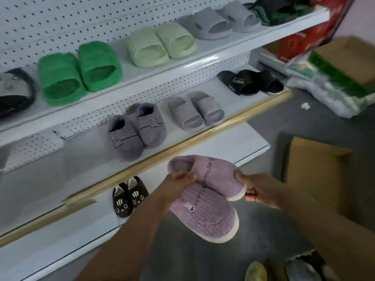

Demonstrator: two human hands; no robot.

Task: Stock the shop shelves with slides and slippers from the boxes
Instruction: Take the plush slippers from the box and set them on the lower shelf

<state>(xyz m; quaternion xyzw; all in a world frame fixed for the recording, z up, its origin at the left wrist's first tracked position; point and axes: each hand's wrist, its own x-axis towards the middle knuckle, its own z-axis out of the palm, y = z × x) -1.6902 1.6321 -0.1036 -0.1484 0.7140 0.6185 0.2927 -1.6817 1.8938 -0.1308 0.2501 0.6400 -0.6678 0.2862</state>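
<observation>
Arms reaching forward from below, in front of the gold-edged middle shelf [182,147]. Left hand [178,184] gripping the lilac slipper pair [205,197] at the heel opening, fingers curled. Right hand [256,189] pinching the upper slipper's white sole at the toe.

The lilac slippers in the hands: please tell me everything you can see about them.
The lilac slippers are a pair of closed-toe house slippers in ribbed, plush-looking fabric with thick white soles and a line of dark lettering along each upper. They overlap, held in the air in front of the shelves. The left hand grips the middle; the right hand pinches a sole edge.
</observation>
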